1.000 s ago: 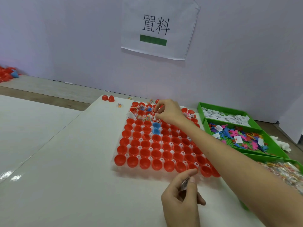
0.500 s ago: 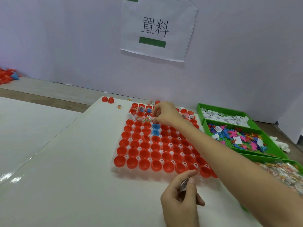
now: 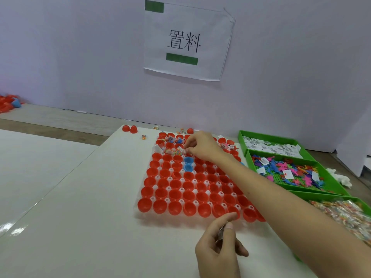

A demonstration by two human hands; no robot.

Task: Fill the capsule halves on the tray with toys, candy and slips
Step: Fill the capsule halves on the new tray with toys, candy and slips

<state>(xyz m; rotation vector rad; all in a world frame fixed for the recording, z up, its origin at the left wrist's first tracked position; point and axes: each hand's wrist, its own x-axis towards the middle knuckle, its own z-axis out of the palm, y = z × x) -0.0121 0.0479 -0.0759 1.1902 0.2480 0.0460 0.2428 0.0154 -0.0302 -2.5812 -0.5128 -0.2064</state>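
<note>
A clear tray (image 3: 140, 215) on the white table holds several rows of red capsule halves (image 3: 174, 195) and two blue halves (image 3: 188, 163). The far rows hold candy, toys and slips; the nearer rows look empty. My right hand (image 3: 202, 146) reaches over the far rows and pinches a small white slip (image 3: 183, 151) just above the halves beside the blue ones. My left hand (image 3: 216, 251) hovers in front of the tray's near edge, with thumb and forefinger pinching a thin stack of slips (image 3: 221, 230).
Three green bins stand right of the tray: slips (image 3: 271, 146), coloured plastic toys (image 3: 291, 171) and wrapped candy (image 3: 345, 213). Loose red halves (image 3: 130, 129) and stray candy lie beyond the tray. A paper sign (image 3: 186, 41) hangs on the wall. More red halves (image 3: 9, 103) are piled far left.
My right hand has shifted slightly left and lower over the far rows, still pinching a slip. My left hand has stayed where it was with its stack.
</note>
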